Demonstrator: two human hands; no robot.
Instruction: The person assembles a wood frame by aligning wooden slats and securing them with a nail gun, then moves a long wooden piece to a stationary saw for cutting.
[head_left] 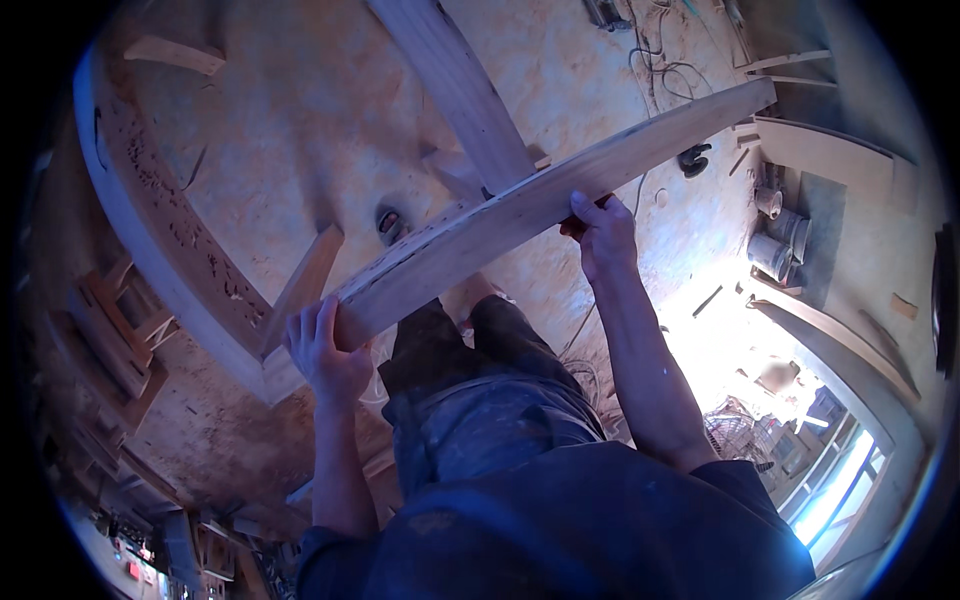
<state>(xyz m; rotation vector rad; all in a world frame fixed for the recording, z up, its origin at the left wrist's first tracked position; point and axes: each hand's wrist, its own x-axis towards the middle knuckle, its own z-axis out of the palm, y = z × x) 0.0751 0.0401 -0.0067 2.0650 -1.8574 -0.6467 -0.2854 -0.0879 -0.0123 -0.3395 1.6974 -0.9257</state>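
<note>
Both my hands are on a long wooden board (530, 203), which slants across in front of me from lower left to upper right. At its near left end, my left hand (330, 352) grips with the fingers over the edge. Farther along, my right hand (603, 235) clasps the lower edge, thumb on the face and fingers underneath. Behind the board, a wide plank (460, 85) runs away from me and meets it near the middle. Whether the two are joined cannot be made out.
A curved wooden frame (165, 235) with chips or marks on it is at left, beside an angled wooden piece (305, 285). Buckets (770, 255) stand by the right wall. Cables (665, 70) and a small dark tool (692, 160) lie on the dusty floor. Stacked wood (115, 335) is at far left.
</note>
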